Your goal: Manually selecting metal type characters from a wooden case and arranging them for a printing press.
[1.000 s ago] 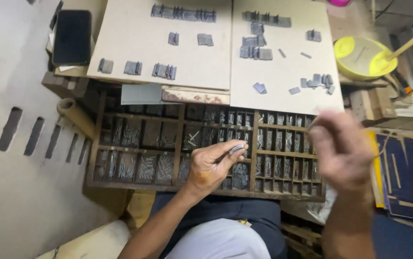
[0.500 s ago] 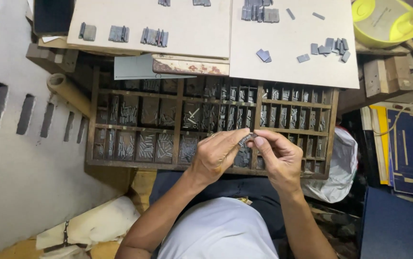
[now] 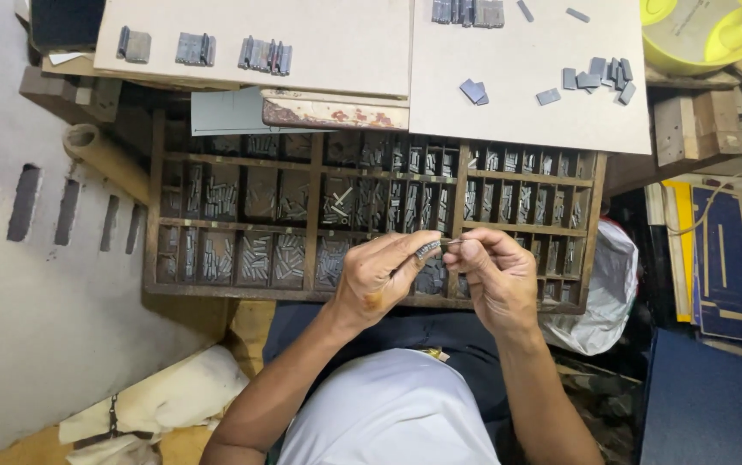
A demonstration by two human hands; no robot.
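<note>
Two hands (image 3: pixel 440 267) pinched shut on small metal type (image 3: pixel 428 251) — mostly hidden.

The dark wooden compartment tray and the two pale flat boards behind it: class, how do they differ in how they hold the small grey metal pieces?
The dark wooden compartment tray is split by dividers, its small grey metal pieces packed densely into cells. The pale flat boards are undivided, with pieces lying in short rows or loosely scattered. The tray sits nearer the person's hands; the boards lie farther back. Both hold the same kind of grey pieces.
</note>
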